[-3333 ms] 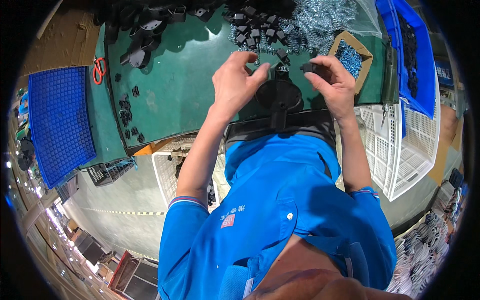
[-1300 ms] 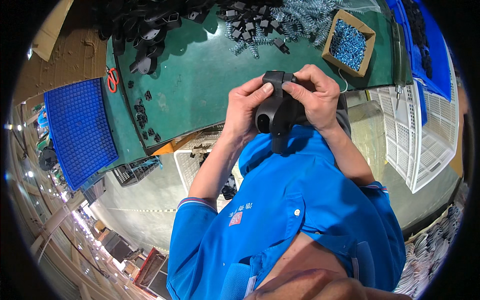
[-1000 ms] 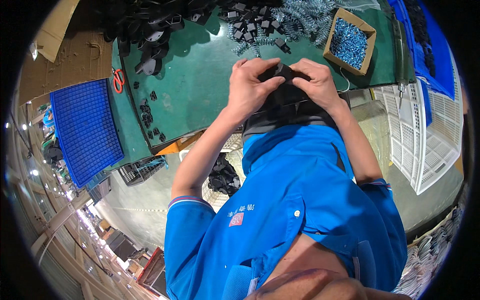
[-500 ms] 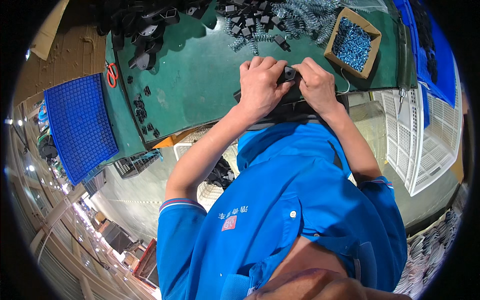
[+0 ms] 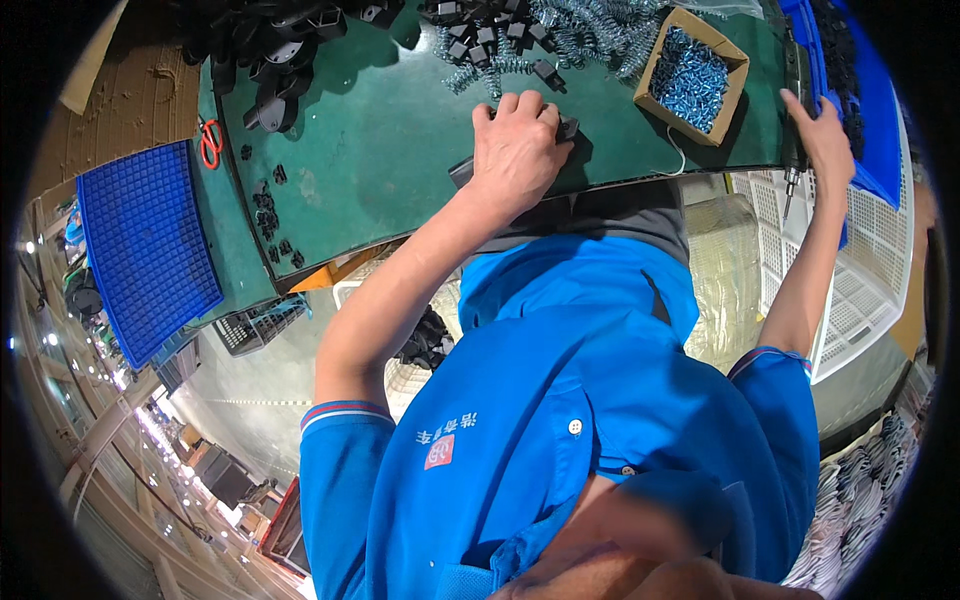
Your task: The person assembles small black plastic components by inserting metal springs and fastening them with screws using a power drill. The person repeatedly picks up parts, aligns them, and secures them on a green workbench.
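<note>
Slanting lengthwise away rightward, a black part (image 5: 569,130) underlies the left hand (image 5: 519,146).

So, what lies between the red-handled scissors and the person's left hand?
In the head view, small black pieces near the scissors, then green tabletop up to the left hand.

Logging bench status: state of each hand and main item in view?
left hand: curled over black part
black part: mostly covered
right hand: open, by screwdriver
screwdriver: bit exposed
cardboard box: open, holding loose screws
springs: loose, heaped
scissors: open or shut unclear
blue bin: open, black pieces inside
</note>
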Available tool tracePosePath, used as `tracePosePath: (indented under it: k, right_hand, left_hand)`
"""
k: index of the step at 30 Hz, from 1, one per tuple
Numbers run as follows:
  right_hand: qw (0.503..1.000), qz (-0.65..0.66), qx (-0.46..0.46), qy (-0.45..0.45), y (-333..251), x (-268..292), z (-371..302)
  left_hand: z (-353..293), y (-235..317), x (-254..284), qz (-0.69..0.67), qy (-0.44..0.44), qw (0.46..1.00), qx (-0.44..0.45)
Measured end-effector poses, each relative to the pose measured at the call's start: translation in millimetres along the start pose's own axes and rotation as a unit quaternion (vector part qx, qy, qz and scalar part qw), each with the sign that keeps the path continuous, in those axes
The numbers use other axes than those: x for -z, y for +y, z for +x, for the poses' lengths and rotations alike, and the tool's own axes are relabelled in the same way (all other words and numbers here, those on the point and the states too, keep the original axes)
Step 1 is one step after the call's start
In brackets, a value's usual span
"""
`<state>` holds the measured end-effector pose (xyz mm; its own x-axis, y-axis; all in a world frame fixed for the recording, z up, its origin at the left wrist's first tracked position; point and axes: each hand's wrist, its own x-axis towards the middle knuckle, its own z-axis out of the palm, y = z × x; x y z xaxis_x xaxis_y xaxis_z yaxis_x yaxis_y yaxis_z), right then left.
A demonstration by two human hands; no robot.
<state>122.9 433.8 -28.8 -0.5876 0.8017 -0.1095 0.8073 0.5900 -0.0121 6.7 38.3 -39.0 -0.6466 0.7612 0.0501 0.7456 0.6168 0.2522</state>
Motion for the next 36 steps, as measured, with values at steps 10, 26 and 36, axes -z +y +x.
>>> tracePosePath:
  k: [10, 26, 36]
  right_hand:
    - [0.775, 0.63, 0.027, -0.052, 1.1, -6.2, -19.4]
    - [0.598, 0.748, 0.286, 0.035, -211.7, 48.1, -149.0]
    - [0.575, 0.762, 0.295, 0.035, -218.3, 54.4, -160.3]
  left_hand:
    - [-3.9, -3.4, -6.1, -0.022, 0.032, 0.999, 0.001]
    - [-1.8, 4.0, -6.4, 0.006, 0.017, 1.0, 0.012]
    - [-4.2, 1.3, -7.8, -0.009, 0.02, 1.0, 0.016]
